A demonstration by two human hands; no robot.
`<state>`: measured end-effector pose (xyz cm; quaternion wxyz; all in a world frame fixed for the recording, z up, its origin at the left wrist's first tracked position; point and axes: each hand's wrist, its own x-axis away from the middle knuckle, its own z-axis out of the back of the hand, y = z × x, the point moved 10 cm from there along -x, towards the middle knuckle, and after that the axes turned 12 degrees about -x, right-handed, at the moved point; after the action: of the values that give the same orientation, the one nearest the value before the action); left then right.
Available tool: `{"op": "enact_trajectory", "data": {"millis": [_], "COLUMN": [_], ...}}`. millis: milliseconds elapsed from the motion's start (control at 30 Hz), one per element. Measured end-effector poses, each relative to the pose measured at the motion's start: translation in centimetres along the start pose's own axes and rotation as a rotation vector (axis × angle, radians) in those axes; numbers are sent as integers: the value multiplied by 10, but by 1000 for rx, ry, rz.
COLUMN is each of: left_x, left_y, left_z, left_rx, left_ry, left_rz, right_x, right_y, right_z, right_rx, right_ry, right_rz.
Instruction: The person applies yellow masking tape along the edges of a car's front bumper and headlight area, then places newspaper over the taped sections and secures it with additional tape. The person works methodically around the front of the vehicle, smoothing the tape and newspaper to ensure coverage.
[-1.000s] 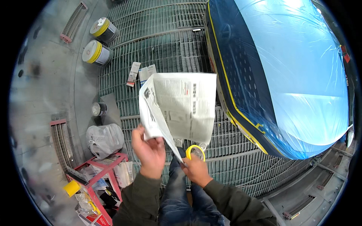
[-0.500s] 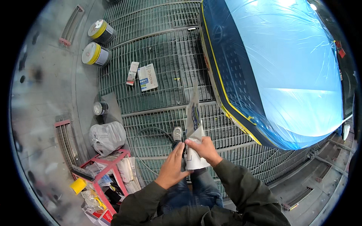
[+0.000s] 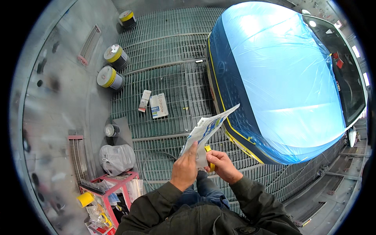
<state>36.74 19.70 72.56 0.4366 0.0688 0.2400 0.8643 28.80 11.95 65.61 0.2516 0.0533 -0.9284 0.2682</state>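
**Thin white newspaper sheet with blue and green print (image 3: 209,129) could crease, tear or catch the tape askew**

Nearest, the left hand (image 3: 185,172) grips the sheet's lower part, fingers straight and together against it, thumb out of sight. The right hand (image 3: 223,166) is closed around a narrow bright-yellow ring of adhesive tape (image 3: 212,167), just beside the sheet's lower edge; whether tape and paper touch cannot be told. The paper stands up from the hands, slanting away to the right with its far corner unsupported. A loose grip or a draught could fold it over, and tape meeting a buckled edge would probably stick crooked; peeling it back might tear the paper.

Below the hands are the blue denim trouser legs (image 3: 201,194), over a grey steel grating floor (image 3: 176,100). If the tape ring slipped, it would probably land on the grating and could pick up dirt on its sticky side.

Left of the legs, a white plastic bag (image 3: 117,159) sits by a pink-red metal frame (image 3: 126,178); a backward step that way might knock them.

Farther out, to the right, is a vehicle front covered with shiny translucent blue plastic film (image 3: 274,78). A careless swing of the paper could snag or lift that film.
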Motion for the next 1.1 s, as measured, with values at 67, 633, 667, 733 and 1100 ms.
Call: {"op": "enact_trajectory", "data": {"millis": [67,633,667,733,1100], "left_x": [4,10,10,11,23], "left_y": [5,19,20,22,23], "left_z": [11,69,68,66,113], "left_rx": [5,-18,7,83,275], "left_ry": [21,63,11,-42,304], "left_rz": [-19,57,54,43,-14], "right_x": [6,39,39,39,40], "right_y": [-2,-44,-45,-45,-58], "right_z": [-10,-74,-76,-80,-90], "right_rx": [15,343,352,335,439], "right_ry": [-25,-39,-51,-98,-7], "right_rz": [20,406,414,437,578]}}
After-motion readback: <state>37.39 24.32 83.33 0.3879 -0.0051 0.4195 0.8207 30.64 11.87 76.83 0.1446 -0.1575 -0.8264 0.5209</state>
